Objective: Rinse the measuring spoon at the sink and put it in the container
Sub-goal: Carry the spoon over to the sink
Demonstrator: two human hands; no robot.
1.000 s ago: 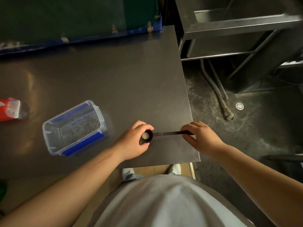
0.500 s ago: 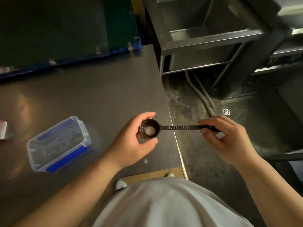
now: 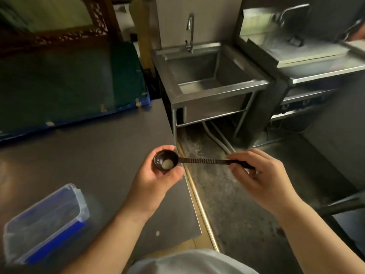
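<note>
A black measuring spoon (image 3: 201, 160) with a ridged handle is held level above the table's right edge. A pale residue lies in its bowl. My left hand (image 3: 156, 175) cups the bowl from below and the side. My right hand (image 3: 260, 175) pinches the handle's end, out over the floor. The steel sink (image 3: 217, 89) with a curved tap (image 3: 190, 30) stands beyond, up and to the right. The clear plastic container (image 3: 42, 220) with blue clips sits open on the table at lower left.
The dark steel table (image 3: 88, 155) ends at a brass-edged strip just right of my left hand. Grey hoses (image 3: 217, 135) run under the sink across a stained floor. A second steel unit (image 3: 316, 62) stands at the right. Green cloth lies behind the table.
The spoon has risen off the table, held in both hands. My view has tilted up and swung right, so the sink and tap now show and the container sits lower left.
</note>
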